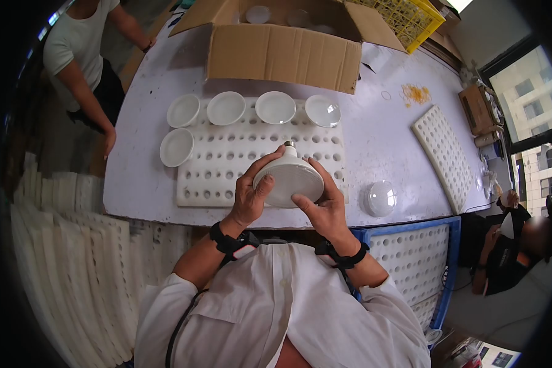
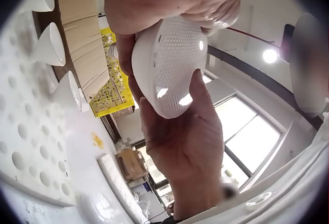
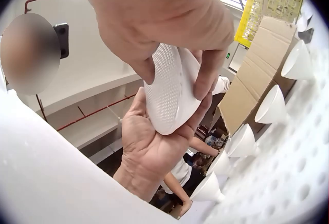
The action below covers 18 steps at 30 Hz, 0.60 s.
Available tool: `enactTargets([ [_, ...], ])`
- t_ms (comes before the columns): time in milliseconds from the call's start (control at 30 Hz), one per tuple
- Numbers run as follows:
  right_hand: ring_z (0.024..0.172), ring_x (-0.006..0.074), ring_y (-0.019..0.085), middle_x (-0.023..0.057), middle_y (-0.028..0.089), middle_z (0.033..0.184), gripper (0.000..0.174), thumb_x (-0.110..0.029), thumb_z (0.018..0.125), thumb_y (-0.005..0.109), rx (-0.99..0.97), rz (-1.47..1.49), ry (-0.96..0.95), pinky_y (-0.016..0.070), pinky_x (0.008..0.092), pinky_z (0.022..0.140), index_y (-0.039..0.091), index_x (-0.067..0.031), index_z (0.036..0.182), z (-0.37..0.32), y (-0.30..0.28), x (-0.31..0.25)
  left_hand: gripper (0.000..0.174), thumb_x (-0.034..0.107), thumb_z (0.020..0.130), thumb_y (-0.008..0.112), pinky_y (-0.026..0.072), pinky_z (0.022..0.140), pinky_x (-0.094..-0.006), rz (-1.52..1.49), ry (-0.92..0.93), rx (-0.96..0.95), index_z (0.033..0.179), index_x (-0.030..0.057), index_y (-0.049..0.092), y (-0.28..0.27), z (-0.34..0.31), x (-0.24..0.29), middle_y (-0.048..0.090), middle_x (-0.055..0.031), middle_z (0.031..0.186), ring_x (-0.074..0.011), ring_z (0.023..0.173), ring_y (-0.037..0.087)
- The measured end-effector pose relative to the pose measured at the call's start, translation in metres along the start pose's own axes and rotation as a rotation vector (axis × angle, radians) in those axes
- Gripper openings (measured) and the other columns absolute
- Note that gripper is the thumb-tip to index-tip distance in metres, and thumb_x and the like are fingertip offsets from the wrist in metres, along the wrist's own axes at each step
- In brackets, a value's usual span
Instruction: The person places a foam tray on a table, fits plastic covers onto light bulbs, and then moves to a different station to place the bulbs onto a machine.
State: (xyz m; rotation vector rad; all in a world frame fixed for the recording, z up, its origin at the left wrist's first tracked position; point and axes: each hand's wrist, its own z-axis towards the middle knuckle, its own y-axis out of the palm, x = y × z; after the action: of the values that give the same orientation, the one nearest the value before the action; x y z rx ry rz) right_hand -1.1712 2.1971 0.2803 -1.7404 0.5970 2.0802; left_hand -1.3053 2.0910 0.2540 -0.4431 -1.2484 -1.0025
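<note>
Both hands hold a white reflector bulb above the near edge of the table, its screw base pointing away from the body and its wide lens toward it. My left hand grips one side, thumb on the lens. On the other side, my right hand grips the bulb with its thumb at the lens's lower edge. The dimpled lens shows closely in the right wrist view, between right hand and left hand. Beyond the hands, several like bulbs stand lens up along a white foam board with holes.
A single bulb or lens lies on the table at right. An open cardboard box and a yellow crate stand behind. Another foam board lies right. A blue-edged crate and stacked foam boards flank the body. Two people are nearby.
</note>
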Motion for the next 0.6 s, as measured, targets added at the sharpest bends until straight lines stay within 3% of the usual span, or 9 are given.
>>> enactTargets([
  [167, 0.121, 0.0182, 0.04, 0.0128, 0.043, 0.132, 0.044, -0.011, 0.085, 0.057, 0.066, 0.126, 0.155, 0.0326, 0.0326, 0.1, 0.047, -0.0018, 0.127, 0.009, -0.007, 0.004, 0.044, 0.027, 0.091, 0.048, 0.0326, 0.101, -0.0326, -0.1, -0.082, 0.017, 0.125, -0.0005, 0.045, -0.001, 0.0, -0.009, 0.047, -0.0144, 0.131, -0.0228, 0.121, 0.042],
  [233, 0.118, 0.0175, 0.043, 0.0118, 0.047, 0.129, 0.038, -0.014, 0.087, 0.055, 0.121, 0.403, 0.202, 0.0327, 0.0311, 0.099, 0.052, -0.0012, 0.122, 0.01, -0.002, 0.002, 0.043, 0.026, 0.09, 0.048, 0.0324, 0.101, -0.0323, -0.066, -0.074, 0.023, 0.124, -0.0005, 0.046, 0.001, -0.002, -0.01, 0.046, -0.0143, 0.131, -0.0227, 0.122, 0.042],
  [333, 0.115, 0.0168, 0.046, 0.0109, 0.051, 0.125, 0.036, -0.012, 0.087, 0.055, 0.179, 0.443, 0.234, 0.0349, 0.0298, 0.098, 0.053, -0.0008, 0.122, 0.009, 0.0, 0.007, 0.042, 0.025, 0.09, 0.049, 0.0324, 0.101, -0.0324, -0.036, -0.079, 0.023, 0.123, -0.0006, 0.047, 0.003, -0.003, -0.011, 0.046, -0.0142, 0.131, -0.023, 0.122, 0.042],
  [600, 0.107, 0.0164, 0.051, 0.0106, 0.055, 0.12, 0.031, -0.009, 0.088, 0.054, 0.274, 0.429, 0.141, 0.039, 0.0282, 0.093, 0.055, -0.0004, 0.118, 0.004, 0.007, 0.019, 0.044, 0.026, 0.088, 0.053, 0.0346, 0.1, -0.0333, 0.08, -0.058, 0.097, 0.124, 0.0009, 0.047, 0.013, -0.007, -0.012, 0.048, -0.0142, 0.13, -0.0234, 0.12, 0.044],
])
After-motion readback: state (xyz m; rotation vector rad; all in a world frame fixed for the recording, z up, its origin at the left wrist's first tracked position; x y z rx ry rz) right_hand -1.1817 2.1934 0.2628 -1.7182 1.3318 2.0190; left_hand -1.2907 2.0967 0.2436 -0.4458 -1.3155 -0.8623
